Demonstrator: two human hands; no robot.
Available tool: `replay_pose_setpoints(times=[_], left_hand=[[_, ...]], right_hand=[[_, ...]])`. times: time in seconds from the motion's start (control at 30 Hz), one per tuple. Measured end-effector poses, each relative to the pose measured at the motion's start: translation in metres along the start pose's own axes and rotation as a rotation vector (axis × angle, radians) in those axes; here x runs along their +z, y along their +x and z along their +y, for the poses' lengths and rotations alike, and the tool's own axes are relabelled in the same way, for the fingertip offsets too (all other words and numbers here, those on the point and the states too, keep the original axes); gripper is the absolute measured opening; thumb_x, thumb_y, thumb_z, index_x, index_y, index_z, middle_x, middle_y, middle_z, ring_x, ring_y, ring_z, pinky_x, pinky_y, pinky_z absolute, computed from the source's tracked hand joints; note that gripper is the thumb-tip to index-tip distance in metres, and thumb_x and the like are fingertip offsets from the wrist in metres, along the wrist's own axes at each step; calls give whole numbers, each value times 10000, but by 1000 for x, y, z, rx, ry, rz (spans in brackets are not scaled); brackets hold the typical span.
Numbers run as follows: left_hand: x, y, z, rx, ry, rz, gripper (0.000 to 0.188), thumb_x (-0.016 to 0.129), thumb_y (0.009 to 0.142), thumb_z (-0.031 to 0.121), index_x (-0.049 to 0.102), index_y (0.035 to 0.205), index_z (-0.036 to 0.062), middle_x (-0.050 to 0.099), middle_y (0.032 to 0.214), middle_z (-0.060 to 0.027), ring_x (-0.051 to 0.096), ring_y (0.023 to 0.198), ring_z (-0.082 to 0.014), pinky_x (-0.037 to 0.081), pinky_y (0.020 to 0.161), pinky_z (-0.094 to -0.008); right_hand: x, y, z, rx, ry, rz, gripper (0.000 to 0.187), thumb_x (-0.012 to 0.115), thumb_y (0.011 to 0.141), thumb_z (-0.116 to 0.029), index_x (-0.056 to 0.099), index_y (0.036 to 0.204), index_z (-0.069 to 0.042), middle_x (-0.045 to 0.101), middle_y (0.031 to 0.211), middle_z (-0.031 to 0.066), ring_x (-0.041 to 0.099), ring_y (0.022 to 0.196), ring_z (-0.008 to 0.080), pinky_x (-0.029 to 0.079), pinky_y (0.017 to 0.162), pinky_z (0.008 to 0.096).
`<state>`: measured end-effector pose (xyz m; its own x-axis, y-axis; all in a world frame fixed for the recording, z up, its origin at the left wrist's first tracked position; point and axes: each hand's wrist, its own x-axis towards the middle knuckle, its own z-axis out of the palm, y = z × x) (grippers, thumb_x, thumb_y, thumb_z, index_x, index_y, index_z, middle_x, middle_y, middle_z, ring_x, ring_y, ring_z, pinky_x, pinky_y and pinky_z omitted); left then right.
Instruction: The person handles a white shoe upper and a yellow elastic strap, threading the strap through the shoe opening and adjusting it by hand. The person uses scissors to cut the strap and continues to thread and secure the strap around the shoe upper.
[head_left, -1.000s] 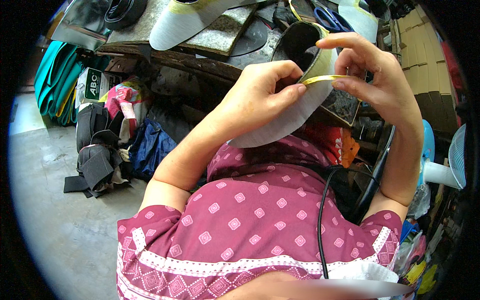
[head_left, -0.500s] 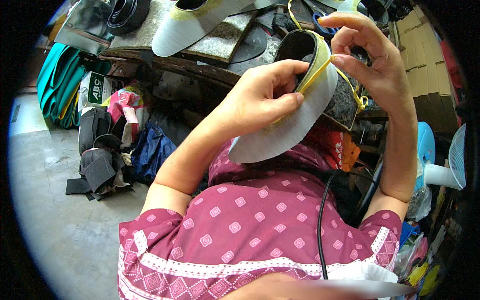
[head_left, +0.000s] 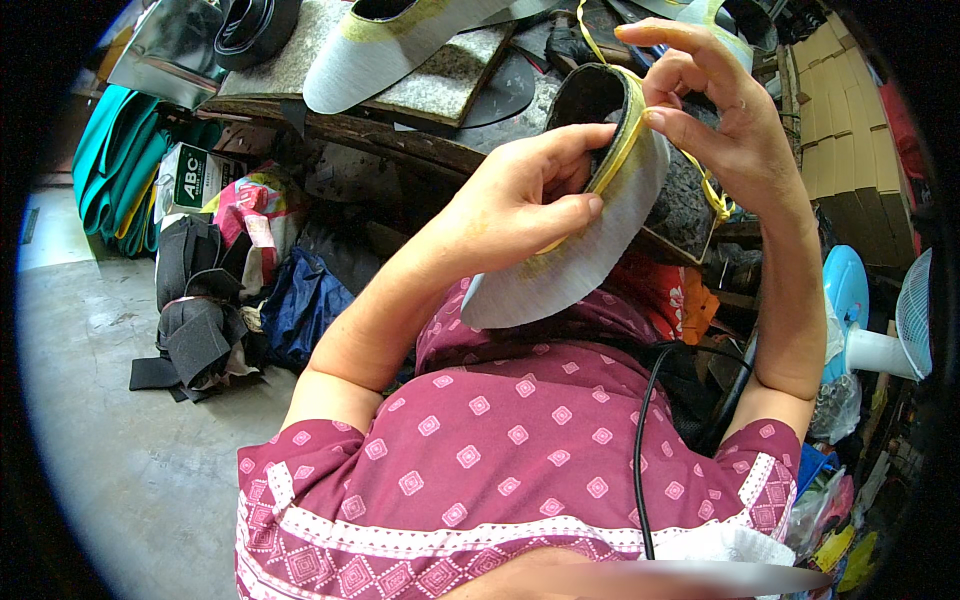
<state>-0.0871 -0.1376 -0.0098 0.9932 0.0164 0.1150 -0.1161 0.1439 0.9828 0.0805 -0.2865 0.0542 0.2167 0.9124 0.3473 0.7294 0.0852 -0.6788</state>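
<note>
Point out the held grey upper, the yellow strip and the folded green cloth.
Grey upper (head_left: 585, 258): head view, broad side.
Yellow strip (head_left: 624, 151): head view, stretch along the upper's rim.
Green cloth (head_left: 115, 170): head view, middle folds.

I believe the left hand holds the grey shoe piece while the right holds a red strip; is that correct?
Nearly: the head view shows the right hand holding a yellow strip, not red; the left hand holds the grey shoe piece.

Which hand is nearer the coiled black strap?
Left. The left hand, holding the grey piece, is right of the strap; the right hand is farther right, at the yellow strip.
</note>
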Motion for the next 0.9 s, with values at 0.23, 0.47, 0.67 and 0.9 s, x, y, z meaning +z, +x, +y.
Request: replay_pose_setpoints(times=[0.23,0.47,0.67,0.9], left_hand=[[-7,-2,-7,-22,43,-29,583,644,874,39,418,1405,-44,579,917,-13,542,813,-60,433,706,-205],[-7,8,-8,27,-16,52,388,653,896,136,546,1237,-14,618,962,-19,566,894,-78,456,775,-240],[-7,9,-10,43,308,226,161,658,917,133,623,988,-7,601,852,26,520,787,-37,441,705,-200],[-2,2,-19,121,370,246,207,666,851,168,596,933,-9,586,745,-68,496,627,-97,423,561,-265]], right_hand=[[4,1,4,-42,0,13,570,658,840,-39,473,1379,-59,537,843,-14,506,798,79,412,771,238],[21,-4,-4,7,23,28,578,660,845,-58,461,1387,-67,517,847,-5,504,792,88,418,782,235],[18,-15,-5,188,413,24,526,548,952,-69,348,1438,-58,586,879,54,548,783,78,465,655,212],[16,-25,-7,433,461,-12,238,479,1027,-229,462,1196,-63,552,764,17,575,647,62,473,502,202]])
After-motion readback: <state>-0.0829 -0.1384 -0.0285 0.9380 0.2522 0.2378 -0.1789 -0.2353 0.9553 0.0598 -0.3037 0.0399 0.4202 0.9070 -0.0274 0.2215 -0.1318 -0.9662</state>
